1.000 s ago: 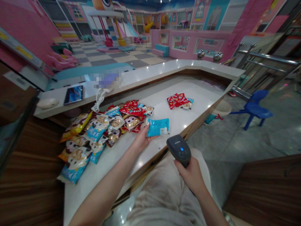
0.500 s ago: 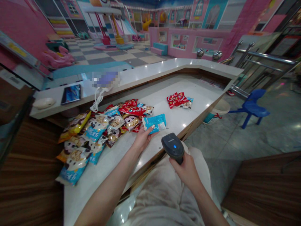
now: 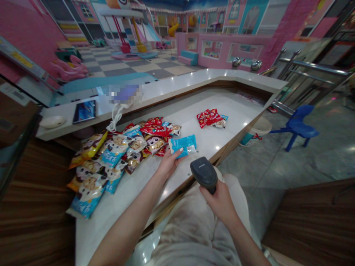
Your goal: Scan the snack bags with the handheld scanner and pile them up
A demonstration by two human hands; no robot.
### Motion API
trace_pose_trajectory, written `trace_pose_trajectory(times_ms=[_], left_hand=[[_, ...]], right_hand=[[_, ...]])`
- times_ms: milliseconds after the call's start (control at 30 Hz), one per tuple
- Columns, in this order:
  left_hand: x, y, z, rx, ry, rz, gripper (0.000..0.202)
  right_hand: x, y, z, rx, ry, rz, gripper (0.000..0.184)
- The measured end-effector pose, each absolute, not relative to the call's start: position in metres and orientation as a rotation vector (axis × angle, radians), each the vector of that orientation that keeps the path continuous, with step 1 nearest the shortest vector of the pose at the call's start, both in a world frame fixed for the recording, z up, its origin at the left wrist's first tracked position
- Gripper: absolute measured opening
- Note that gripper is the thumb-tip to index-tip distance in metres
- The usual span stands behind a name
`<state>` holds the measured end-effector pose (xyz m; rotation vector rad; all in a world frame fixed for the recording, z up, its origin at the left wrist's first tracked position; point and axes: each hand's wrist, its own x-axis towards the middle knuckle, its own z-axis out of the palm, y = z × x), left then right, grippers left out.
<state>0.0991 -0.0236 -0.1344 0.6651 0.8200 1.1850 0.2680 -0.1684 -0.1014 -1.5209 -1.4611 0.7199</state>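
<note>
My left hand [image 3: 169,162] grips the near edge of a blue snack bag [image 3: 183,143], its barcode side facing up, just over the white counter [image 3: 155,181]. In my right hand [image 3: 220,195] is a black barcode scanner [image 3: 203,170], its head pointing toward the bag from the near side; its handle is mostly hidden by my fingers. Left of the bag lies a heap of snack bags [image 3: 113,149] in blue, yellow, brown and red. Farther right on the counter, red bags [image 3: 208,117] lie partly over a blue-and-white one [image 3: 221,122].
A raised ledge [image 3: 166,87] runs behind the counter, bearing a tablet [image 3: 84,111], a white rounded object [image 3: 52,122] and a blurred item with a white cable [image 3: 115,118]. To the right on the floor stand a bucket [image 3: 256,131] and a blue child's chair [image 3: 301,123].
The blue light on top of the scanner has gone out. A bright patch now lies on the bag's barcode. Both hands have stayed almost where they were.
</note>
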Motion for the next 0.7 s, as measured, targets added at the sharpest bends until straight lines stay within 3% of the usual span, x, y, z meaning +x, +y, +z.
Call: trace_pose_trajectory(times_ms=[333, 533, 700], left_hand=[[0.119, -0.006, -0.122, 0.789, 0.994, 1.246, 0.021], [0.173, 0.054, -0.117, 1.921, 0.987, 1.335, 0.049], [0.224, 0.095, -0.141, 2.201, 1.241, 1.125, 0.058]], right_hand=[[0.287, -0.177, -0.103, -1.576, -1.395, 0.671, 0.014], [0.296, -0.177, -0.103, -1.572, -1.379, 0.648, 0.015], [0.301, -0.175, -0.108, -1.598, -1.354, 0.631, 0.019]])
